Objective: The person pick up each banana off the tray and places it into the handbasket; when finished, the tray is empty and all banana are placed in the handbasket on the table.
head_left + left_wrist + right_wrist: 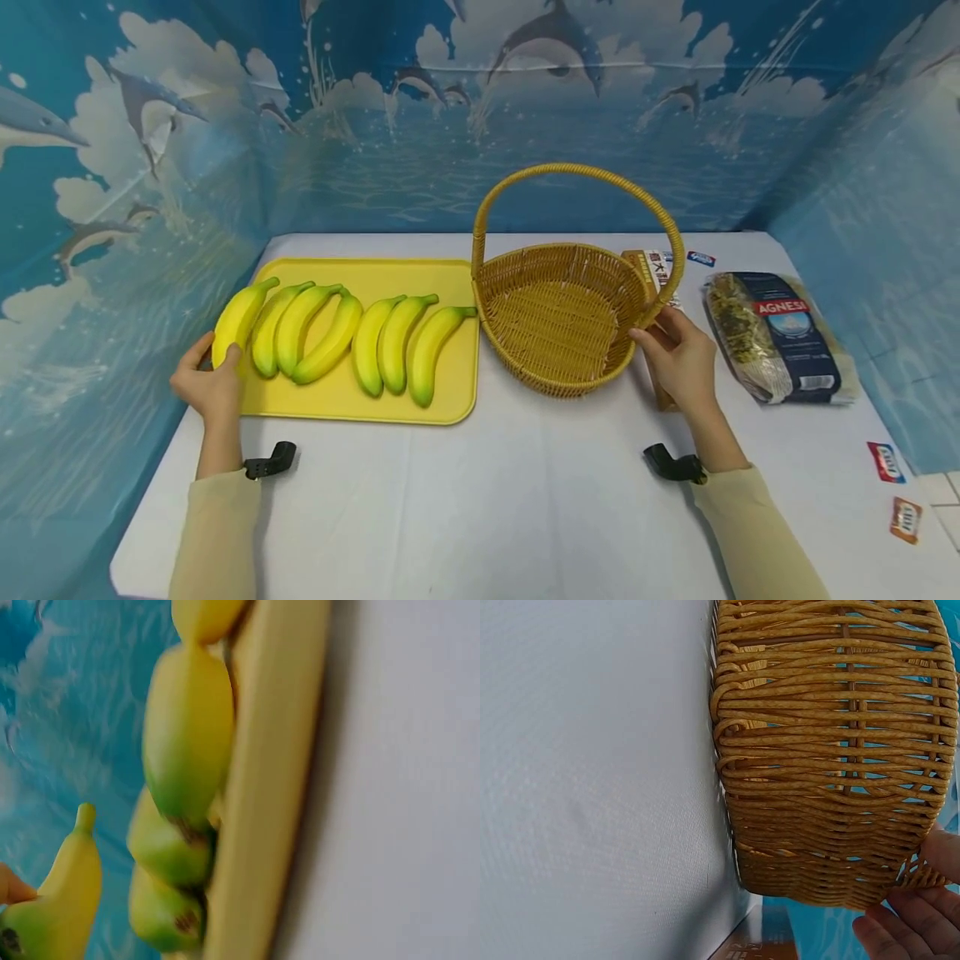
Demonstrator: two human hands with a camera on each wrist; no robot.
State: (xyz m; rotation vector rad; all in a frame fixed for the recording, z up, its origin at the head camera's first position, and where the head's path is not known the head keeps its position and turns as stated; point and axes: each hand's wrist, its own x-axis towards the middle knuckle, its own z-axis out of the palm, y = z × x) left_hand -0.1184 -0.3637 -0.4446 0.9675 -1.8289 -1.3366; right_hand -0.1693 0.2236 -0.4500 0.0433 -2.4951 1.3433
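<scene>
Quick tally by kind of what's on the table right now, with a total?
Bananas: 7
Yellow tray: 1
Wicker basket: 1
Pasta bag: 1
Brown box behind the basket: 1
Small packets: 3
Total: 14

White cloth-covered rectangular table (pixel 480 508) enclosed on three sides by blue fabric backdrop walls (pixel 420 117) printed with grey dolphins, white clouds and rippled sea. The left and right panels angle inward to meet the rear panel at the table's far corners. A patch of pale tiled floor (pixel 941 500) appears at the lower right edge. Lighting is even and diffuse, with soft shadows on the cloth.
</scene>
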